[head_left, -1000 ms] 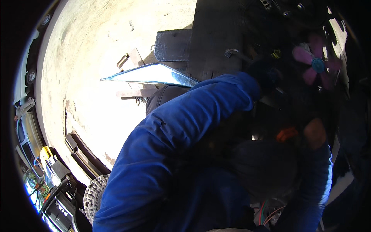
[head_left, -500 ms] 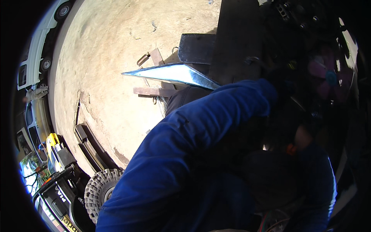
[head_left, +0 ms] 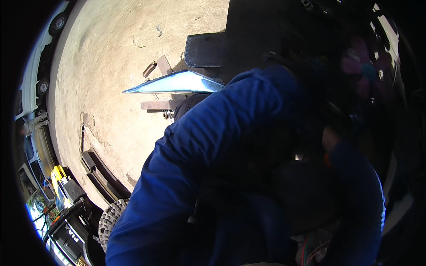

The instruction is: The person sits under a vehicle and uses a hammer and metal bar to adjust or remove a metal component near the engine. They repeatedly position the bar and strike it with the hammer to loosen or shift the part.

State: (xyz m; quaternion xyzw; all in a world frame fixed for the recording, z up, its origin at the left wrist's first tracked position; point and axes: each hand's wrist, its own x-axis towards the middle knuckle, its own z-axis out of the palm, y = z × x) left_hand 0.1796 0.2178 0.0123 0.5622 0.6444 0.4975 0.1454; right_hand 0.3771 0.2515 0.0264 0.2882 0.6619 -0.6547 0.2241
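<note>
My left arm, in a blue sleeve (head_left: 191,137), reaches across to the right into deep shadow. Its hand is lost in the dark beyond the cuff. On the right, a patch of bare skin at my right hand or wrist (head_left: 330,138) shows above the other blue sleeve (head_left: 357,177), with its fingers hidden in shadow. What either hand touches cannot be made out. Further right and up from both is a dim fan with pinkish blades and a bluish hub (head_left: 368,68). A shiny, pointed, bluish-white panel (head_left: 171,83) juts out to the left past my left arm.
Dark flat panels (head_left: 204,49) stand at the top middle. Brown metal bars (head_left: 159,105) lie on the pale ground (head_left: 111,57). At lower left are a knobbly tyre (head_left: 113,221), long dark beams (head_left: 102,175) and a black-and-yellow vehicle part (head_left: 66,190). Parked vehicles line the far left.
My view has shifted, so the ground, panel and fan sit further left in the picture. My left forearm and cuff appear higher. Both hands stay in the shadowed area.
</note>
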